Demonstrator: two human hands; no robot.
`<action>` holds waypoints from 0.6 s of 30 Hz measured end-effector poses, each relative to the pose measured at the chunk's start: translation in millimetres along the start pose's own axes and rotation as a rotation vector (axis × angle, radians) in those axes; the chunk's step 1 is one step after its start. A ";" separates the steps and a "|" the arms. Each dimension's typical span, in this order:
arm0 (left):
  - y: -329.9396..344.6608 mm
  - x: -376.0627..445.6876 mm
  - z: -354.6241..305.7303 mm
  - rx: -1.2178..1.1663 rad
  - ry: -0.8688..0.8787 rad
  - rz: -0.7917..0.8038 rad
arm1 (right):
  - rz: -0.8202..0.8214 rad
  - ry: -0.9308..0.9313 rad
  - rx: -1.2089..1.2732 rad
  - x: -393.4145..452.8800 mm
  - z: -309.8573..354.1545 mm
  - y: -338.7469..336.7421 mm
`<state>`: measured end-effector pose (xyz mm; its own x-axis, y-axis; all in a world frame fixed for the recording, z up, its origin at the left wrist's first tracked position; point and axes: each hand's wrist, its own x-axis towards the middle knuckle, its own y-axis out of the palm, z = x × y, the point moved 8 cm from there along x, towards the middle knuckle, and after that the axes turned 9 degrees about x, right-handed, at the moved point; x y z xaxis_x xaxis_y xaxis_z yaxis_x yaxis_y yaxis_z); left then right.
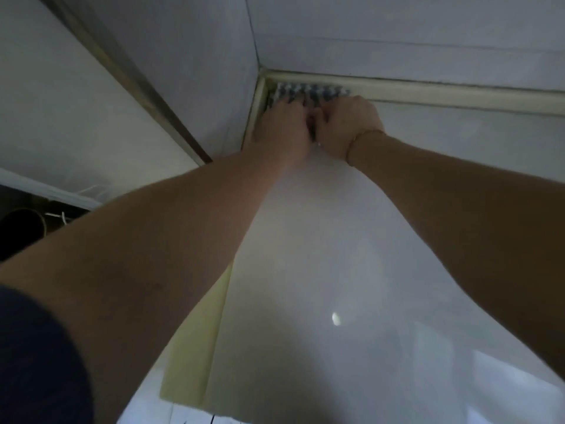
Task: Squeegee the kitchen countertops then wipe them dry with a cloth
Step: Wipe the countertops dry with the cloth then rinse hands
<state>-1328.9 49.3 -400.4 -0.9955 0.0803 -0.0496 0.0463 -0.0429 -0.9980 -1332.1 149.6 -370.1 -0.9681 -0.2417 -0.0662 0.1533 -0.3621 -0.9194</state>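
Head view: both arms reach to the far corner at 12 o'clock, where the left hand [282, 123] and right hand [347, 123] sit side by side on a blue-and-white checked cloth [308, 91] jammed against the cream edge trim [458, 94] of the glossy white table [321, 270]. Left fingers lie fairly flat pressing it; right fingers look curled, bunching it. Cloth should be light, soft, floppy: grip a gathered fold; wet gloss likely slick.
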 end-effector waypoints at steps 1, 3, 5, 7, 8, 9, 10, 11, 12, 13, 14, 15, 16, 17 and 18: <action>-0.6 -2.8 1.1 0.002 -0.004 -0.006 | -0.001 -0.008 0.019 -4.6 2.8 1.4; -3.2 -15.2 -1.6 0.014 -0.013 0.007 | 0.011 -0.023 0.041 -22.3 9.8 3.0; -8.9 -43.2 -10.5 0.015 -0.006 0.010 | 0.049 -0.058 0.054 -51.5 19.3 1.7; -15.9 -85.5 -20.1 -0.018 0.016 -0.030 | 0.091 -0.099 0.052 -94.1 27.4 0.5; -19.0 -111.1 -24.2 -0.035 0.037 -0.042 | 0.103 -0.122 0.066 -118.3 31.3 2.4; -24.8 -138.9 -29.0 -0.056 0.077 -0.066 | 0.115 -0.137 0.084 -143.4 34.6 5.9; -30.4 -166.2 -33.2 -0.098 0.120 -0.097 | 0.130 -0.148 0.097 -167.6 37.0 11.9; -32.9 -193.8 -34.8 -0.123 0.154 -0.142 | 0.150 -0.160 0.097 -191.3 38.9 19.4; -35.4 -222.5 -33.1 -0.135 0.156 -0.179 | 0.165 -0.177 0.087 -213.9 40.7 27.5; -31.7 -249.2 -30.9 -0.141 0.148 -0.157 | 0.170 -0.193 0.078 -236.6 43.1 35.0; -27.3 -274.3 -29.7 -0.135 0.146 -0.130 | 0.180 -0.196 0.075 -259.0 45.8 42.0; -27.6 -297.7 -29.1 -0.122 0.147 -0.119 | 0.195 -0.191 0.068 -282.0 49.4 48.2; -27.1 -319.7 -29.0 -0.114 0.146 -0.104 | 0.200 -0.182 0.059 -304.6 53.5 53.8; -30.3 -340.0 -29.4 -0.114 0.147 -0.096 | 0.187 -0.172 0.055 -326.4 58.3 57.2; -33.8 -359.0 -30.0 -0.126 0.153 -0.099 | 0.169 -0.165 0.064 -347.0 64.0 59.3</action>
<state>-970.6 51.8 -350.1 -0.9720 0.2290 0.0528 -0.0313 0.0962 -0.9949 -974.4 154.4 -376.8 -0.8829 -0.4457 -0.1476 0.3273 -0.3588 -0.8742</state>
